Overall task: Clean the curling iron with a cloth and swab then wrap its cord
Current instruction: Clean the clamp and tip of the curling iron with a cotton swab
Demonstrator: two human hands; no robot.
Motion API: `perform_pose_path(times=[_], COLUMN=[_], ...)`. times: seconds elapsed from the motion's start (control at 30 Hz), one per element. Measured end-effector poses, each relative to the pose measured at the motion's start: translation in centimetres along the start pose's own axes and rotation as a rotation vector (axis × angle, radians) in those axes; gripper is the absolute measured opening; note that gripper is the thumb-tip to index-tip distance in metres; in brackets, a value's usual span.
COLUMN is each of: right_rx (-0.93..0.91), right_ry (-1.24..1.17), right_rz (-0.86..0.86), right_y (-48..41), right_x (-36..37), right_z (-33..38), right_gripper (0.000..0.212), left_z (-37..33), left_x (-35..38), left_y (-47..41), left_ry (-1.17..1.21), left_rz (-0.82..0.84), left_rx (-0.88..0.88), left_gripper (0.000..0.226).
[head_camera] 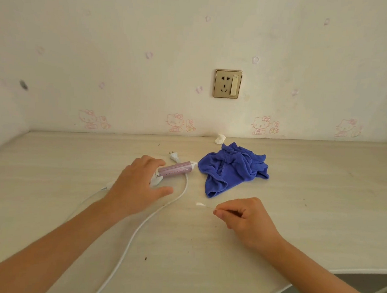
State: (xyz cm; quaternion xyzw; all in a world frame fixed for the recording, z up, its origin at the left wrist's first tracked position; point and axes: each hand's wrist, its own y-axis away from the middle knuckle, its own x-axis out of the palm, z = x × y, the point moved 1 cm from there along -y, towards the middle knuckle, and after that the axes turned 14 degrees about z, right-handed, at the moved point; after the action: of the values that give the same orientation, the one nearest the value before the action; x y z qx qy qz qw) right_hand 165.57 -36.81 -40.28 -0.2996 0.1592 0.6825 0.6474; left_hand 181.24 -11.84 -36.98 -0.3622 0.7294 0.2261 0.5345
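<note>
**Swab pinched and ready, iron pinned for detail cleaning**

Pale wood-grain desk point(226, 251) runs beneath cartoon-cat wallpaper, with a gold wall socket point(227, 83) above its far edge. Starting at the left, the left hand point(139, 183) lies fingers spread over the handle end of the curling iron point(175, 169), thumb out toward the near side; it looks to be pressing or loosely cupping the handle rather than clasping it, though the palm hides the contact. The pink barrel pokes out to the right of the fingers, lying flat on the desk. Its white cord point(136, 231) loops from the barrel tip down toward the near edge, and the plug point(174, 156) sits free on the desk just behind the barrel, so the iron is unplugged. Next comes the blue cloth point(230, 169), crumpled just beside the barrel tip, with a small wad of tissue point(220, 139) behind it by the wall. Nearest on the right, the right hand point(245, 216) is closed in a fingertip pinch on the stick of the cotton swab point(201, 204), its white bud pointing left toward the iron and hovering low over the desk or resting on it; I cannot tell which.

The swab stage seems to be starting. To do it well, hold the handle firmly so the barrel cannot roll, bring the bud in at a shallow angle, and work along the seams and vent holes with light pressure, since the thin stick will bend. Keep the cord loop clear of the working hand
</note>
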Motion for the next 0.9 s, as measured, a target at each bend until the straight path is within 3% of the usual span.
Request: perform_pose_path(times=[0.07,0.13,0.23,0.3,0.33,0.4,0.5,0.57,0.67,0.9], right_rx=[0.018,0.022,0.015,0.040,0.045,0.025,-0.018,-0.045,-0.100,-0.171], right_ry=[-0.031,-0.049,-0.070,-0.091,-0.114,-0.148,-0.187,-0.222,-0.223,-0.183], right_rz=[-0.014,-0.016,-0.022,-0.052,-0.064,-0.079,-0.116,-0.142,-0.168,-0.174], right_y=[-0.3,-0.8,-1.3,-1.7,-1.9,-2.3,-3.2,-3.9,-5.3,-8.5], right_x=[0.5,1.1,1.8,2.0,2.0,1.9,1.9,2.1,2.9,4.8], right_z=[-0.2,-0.3,-0.4,-0.7,-0.7,-0.7,-0.1,0.5,1.4,1.5], right_gripper=[0.030,0.033,0.035,0.015,0.012,0.032,0.034,0.030,0.021,0.012], left_z=[2.7,4.3,4.6,4.2,4.0,3.4,2.2,1.4,0.5,-1.1], left_x=[-0.4,0.0,0.5,0.7,0.7,0.4,-0.3,-0.3,0.7,3.2], left_y=[-0.9,-1.5,-1.4,-1.3,-1.3,-1.2,-1.0,-0.5,0.2,-0.9], left_ry=[-0.089,-0.111,-0.058,0.008,0.094,0.420,1.193,1.562,1.726,1.732], left_rz=[0.118,0.206,0.172,0.148,0.142,0.128,0.164,0.232,0.259,0.206], left_rx=[-0.157,-0.242,-0.224,-0.197,-0.188,-0.179,-0.191,-0.129,-0.094,-0.136], left_gripper=[0.087,0.088,0.059,0.046,0.043,0.042,0.051,0.052,0.053,0.055])
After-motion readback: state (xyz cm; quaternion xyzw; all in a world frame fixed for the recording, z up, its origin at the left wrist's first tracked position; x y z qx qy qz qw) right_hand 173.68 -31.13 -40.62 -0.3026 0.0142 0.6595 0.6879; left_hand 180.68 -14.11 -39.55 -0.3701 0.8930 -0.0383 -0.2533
